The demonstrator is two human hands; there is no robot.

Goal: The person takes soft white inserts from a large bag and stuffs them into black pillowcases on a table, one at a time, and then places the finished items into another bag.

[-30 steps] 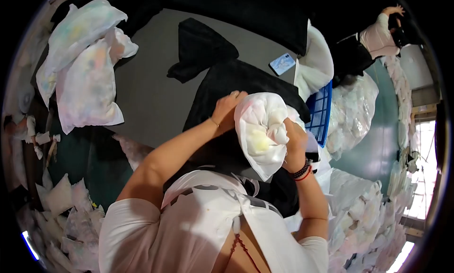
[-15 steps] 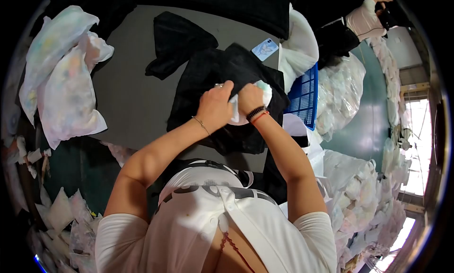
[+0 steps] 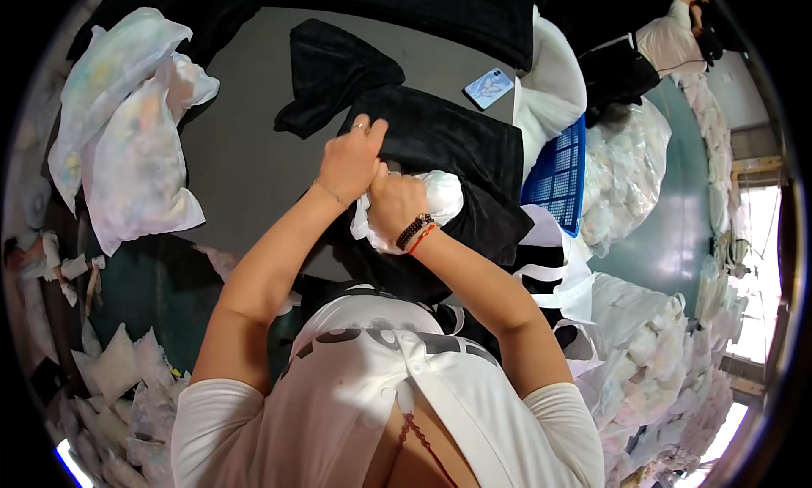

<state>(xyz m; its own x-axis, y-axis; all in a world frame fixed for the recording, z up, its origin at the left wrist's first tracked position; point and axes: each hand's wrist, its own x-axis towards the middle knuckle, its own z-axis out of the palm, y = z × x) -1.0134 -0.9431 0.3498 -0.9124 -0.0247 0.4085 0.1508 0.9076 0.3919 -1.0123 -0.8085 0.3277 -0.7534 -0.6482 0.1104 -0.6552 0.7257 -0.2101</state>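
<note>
A piece of black velvety cloth [image 3: 461, 141] lies in front of me on the grey table. On it rests a rumpled white stuffed bundle [image 3: 442, 195], partly covered by my right hand. With curled fingers, my left hand [image 3: 349, 165] is closed at the left edge of the black cloth, seemingly pinching it. My right hand [image 3: 397, 202] is closed on the white bundle, its knuckles right beside my left hand. Both fingertips are largely hidden. Another folded black piece [image 3: 334, 74] lies just beyond.
A phone [image 3: 489, 89] lies on the grey table [image 3: 245, 141]. White stuffed bags [image 3: 139, 167] are at the left. To the right are a blue plastic basket [image 3: 556, 179], white fluffy material [image 3: 550, 90] and bulky clear bags [image 3: 630, 171]. Another person [image 3: 668, 44] is at the far right.
Both hands have moved left with the white bundle. My left hand has gone to the cloth's left edge, and the black cloth now lies flatter and further right.
</note>
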